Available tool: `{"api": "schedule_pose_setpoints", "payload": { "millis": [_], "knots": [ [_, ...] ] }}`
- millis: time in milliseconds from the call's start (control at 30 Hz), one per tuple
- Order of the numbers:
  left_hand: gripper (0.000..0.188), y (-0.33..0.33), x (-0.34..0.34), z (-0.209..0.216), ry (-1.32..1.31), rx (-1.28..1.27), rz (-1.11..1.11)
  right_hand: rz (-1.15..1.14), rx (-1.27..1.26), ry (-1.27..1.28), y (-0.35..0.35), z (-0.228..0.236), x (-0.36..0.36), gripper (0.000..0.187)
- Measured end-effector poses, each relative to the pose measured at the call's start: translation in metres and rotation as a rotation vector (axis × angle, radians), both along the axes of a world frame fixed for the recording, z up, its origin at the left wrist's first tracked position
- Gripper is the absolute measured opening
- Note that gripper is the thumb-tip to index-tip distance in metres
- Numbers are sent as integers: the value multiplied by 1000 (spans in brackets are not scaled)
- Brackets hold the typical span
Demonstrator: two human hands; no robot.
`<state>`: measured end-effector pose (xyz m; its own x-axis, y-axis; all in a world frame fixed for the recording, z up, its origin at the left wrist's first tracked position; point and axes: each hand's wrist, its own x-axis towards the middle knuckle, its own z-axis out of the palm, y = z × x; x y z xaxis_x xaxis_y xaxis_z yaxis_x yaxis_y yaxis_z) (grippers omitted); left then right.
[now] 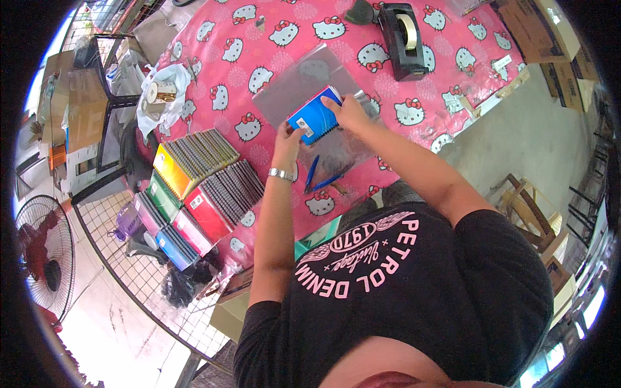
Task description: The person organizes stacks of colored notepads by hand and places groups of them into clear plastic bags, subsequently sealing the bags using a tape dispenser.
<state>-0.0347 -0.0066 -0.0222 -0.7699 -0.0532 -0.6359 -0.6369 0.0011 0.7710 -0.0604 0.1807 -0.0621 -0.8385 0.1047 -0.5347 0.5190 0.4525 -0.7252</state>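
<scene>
A small blue spiral notebook (314, 118) lies tilted over a clear plastic sheet or bag (284, 87) on the pink table. My left hand (288, 141), with a metal watch at its wrist, grips the notebook's lower left corner. At the upper right end, my right hand (351, 114) holds it with the thumb on the cover and the fingers partly hidden behind. A pale label shows near the left end of the cover. Just below the plastic, close to my body, lie blue-handled scissors (322, 180); their blades are hard to make out.
Stacked spiral notebooks (200, 187) in several colours stand at the left table edge. A black tape dispenser (404, 45) sits at the far right. A white plastic bag (162, 97) with a tape roll is at the far left. Beyond the table are a fan (45, 249) and cardboard boxes (537, 32).
</scene>
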Motion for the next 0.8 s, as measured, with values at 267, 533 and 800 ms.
{"api": "schedule_pose_setpoints", "payload": {
  "millis": [267,533,800],
  "knots": [
    [28,7,-3,-17,-103,24,100,62,203,187,3,21,14,76],
    [25,19,-16,-10,-166,-81,56,75,85,281,18,19,8,67],
    [35,19,-24,-6,-230,-48,33,193,252,247,22,19,2,75]
  ]
}}
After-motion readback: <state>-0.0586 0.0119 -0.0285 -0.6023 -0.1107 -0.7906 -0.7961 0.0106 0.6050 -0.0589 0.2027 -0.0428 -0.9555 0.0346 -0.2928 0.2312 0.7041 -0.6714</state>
